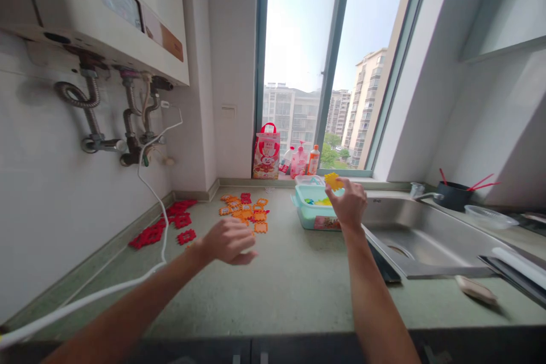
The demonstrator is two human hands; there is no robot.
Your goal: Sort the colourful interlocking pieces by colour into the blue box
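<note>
My right hand (348,203) pinches a yellow puzzle-edged plastic piece (333,182) between thumb and fingers, above the light teal plastic box (307,217). Inside the box, yellow pieces (324,202) and a few green and blue bits show over the rim. Over the counter's middle, my left hand (232,242) is loosely closed with its back toward me; what its fingers hold, if anything, is hidden. Just beyond it lies a loose group of orange pieces (261,227) with some red among them. Further left, red pieces (149,235) are heaped near the wall.
A white cable (164,222) runs down the wall and across the counter's left side. The steel sink (430,233) is at the right, with a soap bar (475,290) in front. Bottles (299,160) and a red-handled bag (267,153) stand on the windowsill.
</note>
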